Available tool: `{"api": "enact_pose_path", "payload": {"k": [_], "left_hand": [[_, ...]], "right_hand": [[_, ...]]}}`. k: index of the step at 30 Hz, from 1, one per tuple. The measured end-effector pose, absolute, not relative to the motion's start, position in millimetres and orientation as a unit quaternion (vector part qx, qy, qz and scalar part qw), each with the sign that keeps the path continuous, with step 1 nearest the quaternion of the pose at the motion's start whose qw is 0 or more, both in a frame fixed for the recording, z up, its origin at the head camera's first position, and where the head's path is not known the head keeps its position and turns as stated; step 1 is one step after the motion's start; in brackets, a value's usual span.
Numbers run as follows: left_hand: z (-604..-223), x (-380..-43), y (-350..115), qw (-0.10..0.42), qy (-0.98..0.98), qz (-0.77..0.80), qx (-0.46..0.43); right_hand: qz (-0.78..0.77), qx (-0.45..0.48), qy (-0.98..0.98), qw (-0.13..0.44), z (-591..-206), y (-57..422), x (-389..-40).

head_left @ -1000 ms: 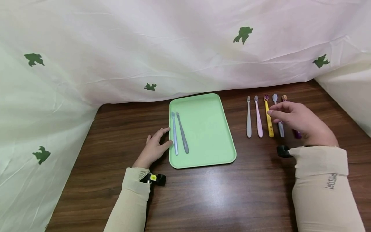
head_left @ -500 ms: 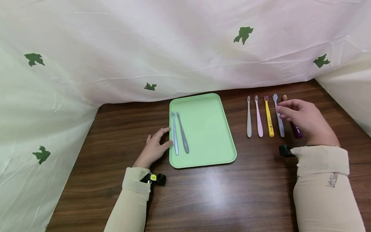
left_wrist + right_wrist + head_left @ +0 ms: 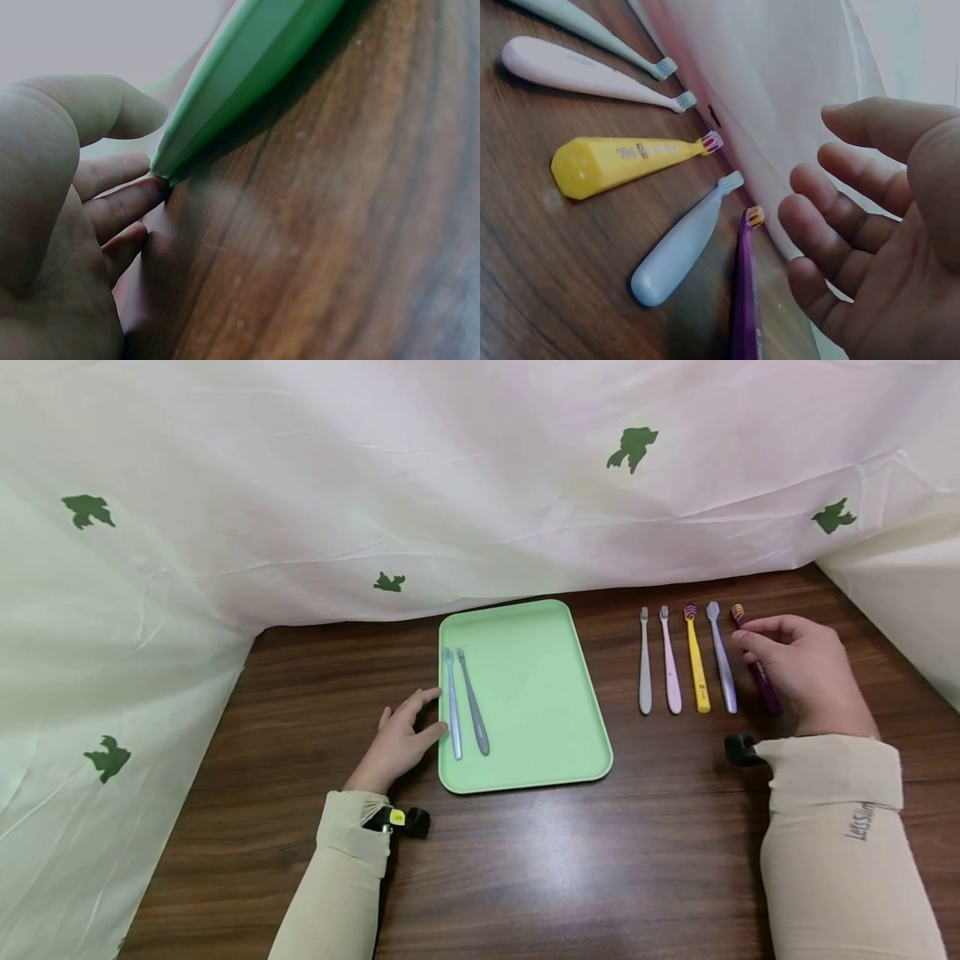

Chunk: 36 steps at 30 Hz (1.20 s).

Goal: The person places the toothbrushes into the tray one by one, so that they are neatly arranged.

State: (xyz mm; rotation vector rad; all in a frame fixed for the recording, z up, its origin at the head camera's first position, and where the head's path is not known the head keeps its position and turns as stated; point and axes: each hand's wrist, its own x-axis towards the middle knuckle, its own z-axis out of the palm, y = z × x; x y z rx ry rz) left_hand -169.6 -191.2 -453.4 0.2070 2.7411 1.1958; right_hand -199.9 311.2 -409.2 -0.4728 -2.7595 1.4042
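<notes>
My right hand (image 3: 806,664) hovers over the purple toothbrush (image 3: 765,685), the rightmost of a row. In the right wrist view its fingers are loosely bent and hold nothing, and the purple toothbrush (image 3: 746,292) lies beside them on the table. Left of it lie a blue-grey toothbrush (image 3: 723,660), a yellow one (image 3: 698,668), a pink one (image 3: 671,668) and a light grey one (image 3: 645,672). My left hand (image 3: 401,739) touches the left rim of the green tray (image 3: 540,693), fingers relaxed. Inside the tray lie a light blue toothbrush (image 3: 453,706) and a dark grey toothbrush (image 3: 474,706).
A white cloth (image 3: 337,485) with green bird-like patches hangs behind and at both sides of the brown wooden table (image 3: 562,868). Between the tray and the toothbrush row runs a strip of bare wood.
My right hand has moved a little to the right, from above the yellow and blue-grey toothbrushes to the purple one. The left hand and the tray have stayed in place.
</notes>
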Motion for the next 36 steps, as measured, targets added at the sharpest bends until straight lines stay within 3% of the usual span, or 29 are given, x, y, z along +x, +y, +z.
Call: {"api": "enact_pose_path", "payload": {"k": [15,36], "left_hand": [[-453.2,-169.9,-191.6,0.072,0.912,0.397,0.073],[-454.8,-171.4,-192.4,0.071,0.912,0.398,0.071]], "right_hand": [[0.438,-0.224,-0.869,0.049,-425.8,320.4,-204.6],[0.41,-0.212,-0.884,0.07,-448.5,333.1,-210.0]]}}
